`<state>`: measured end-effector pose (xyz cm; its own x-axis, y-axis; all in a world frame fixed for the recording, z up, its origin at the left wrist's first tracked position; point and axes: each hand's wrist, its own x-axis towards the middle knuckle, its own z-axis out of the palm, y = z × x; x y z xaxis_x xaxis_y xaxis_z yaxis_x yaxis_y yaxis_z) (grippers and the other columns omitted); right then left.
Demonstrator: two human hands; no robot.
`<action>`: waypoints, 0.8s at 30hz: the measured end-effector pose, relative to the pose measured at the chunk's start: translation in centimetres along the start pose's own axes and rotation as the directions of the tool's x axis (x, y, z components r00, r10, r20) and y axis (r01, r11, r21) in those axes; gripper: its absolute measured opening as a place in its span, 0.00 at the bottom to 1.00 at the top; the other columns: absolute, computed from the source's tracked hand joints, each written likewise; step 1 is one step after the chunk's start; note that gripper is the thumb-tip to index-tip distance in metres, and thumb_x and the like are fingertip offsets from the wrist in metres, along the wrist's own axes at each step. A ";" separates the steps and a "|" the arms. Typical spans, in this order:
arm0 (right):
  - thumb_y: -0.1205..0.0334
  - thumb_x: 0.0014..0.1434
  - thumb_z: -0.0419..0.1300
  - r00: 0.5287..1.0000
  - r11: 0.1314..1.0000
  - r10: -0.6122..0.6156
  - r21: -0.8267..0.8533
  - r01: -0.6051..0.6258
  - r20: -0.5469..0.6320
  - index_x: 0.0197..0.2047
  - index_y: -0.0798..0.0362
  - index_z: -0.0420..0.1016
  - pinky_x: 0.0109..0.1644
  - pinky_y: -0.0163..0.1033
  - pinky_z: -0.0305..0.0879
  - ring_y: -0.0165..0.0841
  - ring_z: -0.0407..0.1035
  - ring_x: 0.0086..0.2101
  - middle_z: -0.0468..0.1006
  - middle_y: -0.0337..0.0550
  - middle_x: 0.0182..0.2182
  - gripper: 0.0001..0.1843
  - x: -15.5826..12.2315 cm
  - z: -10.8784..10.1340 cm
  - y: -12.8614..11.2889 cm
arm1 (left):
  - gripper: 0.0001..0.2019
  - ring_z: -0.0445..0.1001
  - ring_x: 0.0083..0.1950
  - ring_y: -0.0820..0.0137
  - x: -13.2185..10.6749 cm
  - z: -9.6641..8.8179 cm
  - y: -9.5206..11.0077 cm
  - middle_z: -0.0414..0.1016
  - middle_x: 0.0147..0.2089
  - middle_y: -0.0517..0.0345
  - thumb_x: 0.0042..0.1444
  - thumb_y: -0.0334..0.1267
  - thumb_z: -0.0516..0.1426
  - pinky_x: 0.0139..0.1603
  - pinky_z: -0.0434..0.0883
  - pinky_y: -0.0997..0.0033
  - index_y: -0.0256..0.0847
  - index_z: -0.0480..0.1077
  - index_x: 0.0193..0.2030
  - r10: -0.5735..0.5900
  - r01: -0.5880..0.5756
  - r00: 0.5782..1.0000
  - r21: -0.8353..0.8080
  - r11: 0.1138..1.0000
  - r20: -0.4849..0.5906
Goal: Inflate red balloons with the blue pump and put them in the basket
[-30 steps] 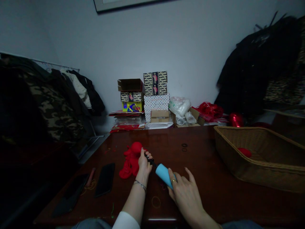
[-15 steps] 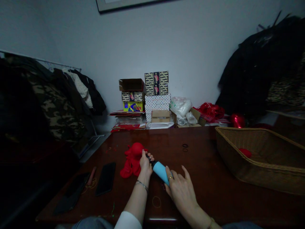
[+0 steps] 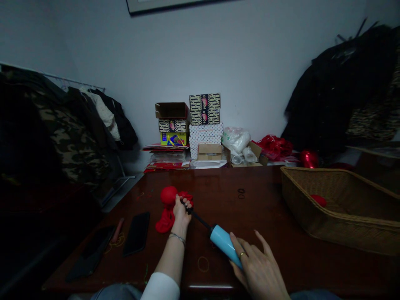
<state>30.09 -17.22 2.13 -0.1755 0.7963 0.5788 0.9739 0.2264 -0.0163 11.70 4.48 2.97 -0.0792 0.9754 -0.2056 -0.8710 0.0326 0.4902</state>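
My left hand (image 3: pixel 180 212) is closed around the black nozzle end of a hand pump, where a red balloon (image 3: pixel 169 196) is fitted. More limp red balloons (image 3: pixel 164 220) lie beside it on the dark wooden table (image 3: pixel 281 246). My right hand (image 3: pixel 261 271) grips the light blue pump barrel (image 3: pixel 224 245), thumb and ring finger on it, other fingers spread. The pump's thin black rod (image 3: pixel 200 220) shows stretched between barrel and nozzle.
Two black phones (image 3: pixel 136 233) and a pink stick (image 3: pixel 117 230) lie at the left. A wicker basket (image 3: pixel 337 208) with a red balloon inside stands at the right. Boxes (image 3: pixel 204 125) and bags are stacked at the back wall. Rubber bands (image 3: pixel 203 263) dot the table.
My right hand has pulled the blue barrel back toward me, drawing the black rod out. The red balloon at the nozzle looks rounder than before.
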 end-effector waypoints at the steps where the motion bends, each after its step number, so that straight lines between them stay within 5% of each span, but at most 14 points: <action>1: 0.62 0.57 0.55 1.000 1.000 0.004 -0.003 -0.004 0.000 0.61 0.51 0.57 0.63 0.53 0.37 0.31 0.71 0.32 0.77 0.41 0.43 0.28 0.0 -0.1 0.0 | 0.13 0.53 0.13 0.82 -0.1 0.1 0.0 0.52 0.19 0.69 0.63 0.42 0.49 0.12 0.51 0.83 0.40 0.56 0.28 0.006 -0.006 1.000 0.005 1.000 -0.016; 11: 0.64 0.54 0.58 0.998 0.999 0.033 -0.034 -0.031 0.051 0.59 0.51 0.61 0.63 0.54 0.38 0.32 0.70 0.33 0.77 0.41 0.41 0.28 1.2 -0.3 -0.5 | 0.15 0.53 0.15 0.83 -1.0 0.2 -0.1 0.53 0.20 0.69 0.61 0.46 0.51 0.13 0.53 0.83 0.39 0.58 0.29 0.013 -0.013 1.000 -0.016 1.000 -0.004; 17: 0.62 0.54 0.59 0.991 0.995 0.062 -0.089 -0.052 0.118 0.58 0.53 0.63 0.63 0.54 0.38 0.34 0.70 0.34 0.77 0.42 0.37 0.27 3.5 0.3 -1.6 | 0.15 0.55 0.16 0.81 -2.4 0.4 -2.4 0.55 0.20 0.67 0.60 0.46 0.52 0.14 0.56 0.83 0.39 0.58 0.27 -0.030 0.030 1.000 0.000 1.000 -0.008; 24: 0.60 0.56 0.58 0.986 0.993 0.080 -0.098 -0.066 0.144 0.59 0.53 0.62 0.63 0.53 0.40 0.34 0.70 0.34 0.76 0.43 0.36 0.27 5.2 0.8 -2.0 | 0.13 0.67 0.22 0.75 -2.3 -0.2 -2.7 0.65 0.22 0.58 0.61 0.41 0.52 0.23 0.68 0.77 0.37 0.62 0.27 -0.114 0.114 0.993 0.010 0.993 0.037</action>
<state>27.12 -13.07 4.51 -0.1159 0.8844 0.4521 0.9928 0.1170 0.0254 14.12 2.06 1.92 0.0390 0.9727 -0.2286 -0.8693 0.1458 0.4722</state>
